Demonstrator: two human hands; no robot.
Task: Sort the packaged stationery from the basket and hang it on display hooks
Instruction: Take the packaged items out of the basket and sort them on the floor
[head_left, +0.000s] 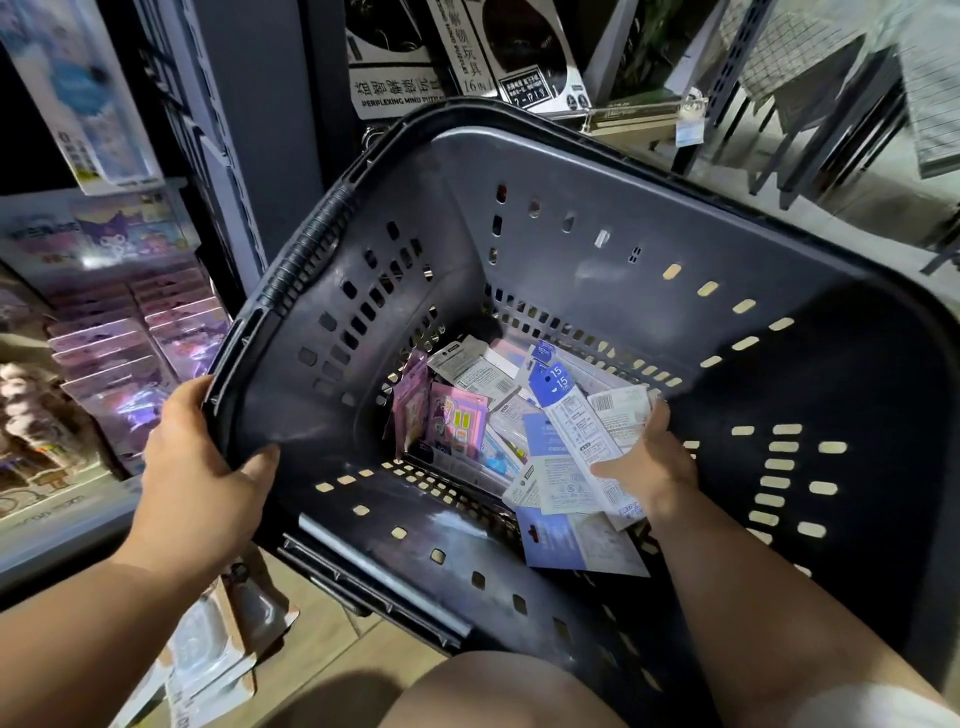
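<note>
The left hand (200, 470) grips the rim of the dark basket (571, 218). The right hand (652, 462) is down inside it, closed on a few white and blue packets (582, 431). More packets lie at the bottom

One basket (727, 218), two hands, many stationery packets (576, 441).

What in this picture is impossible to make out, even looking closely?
All in the head view:
- Packages at the bottom of the basket: the top layer of packets covers them.
- Right hand fingertips: hidden under the white packets.
- Small print on the packet backs: too small to read.
- Display hooks: none clearly visible; the pink packs on the left are blurred.
- Left hand fingers: curled behind the rim.
</note>
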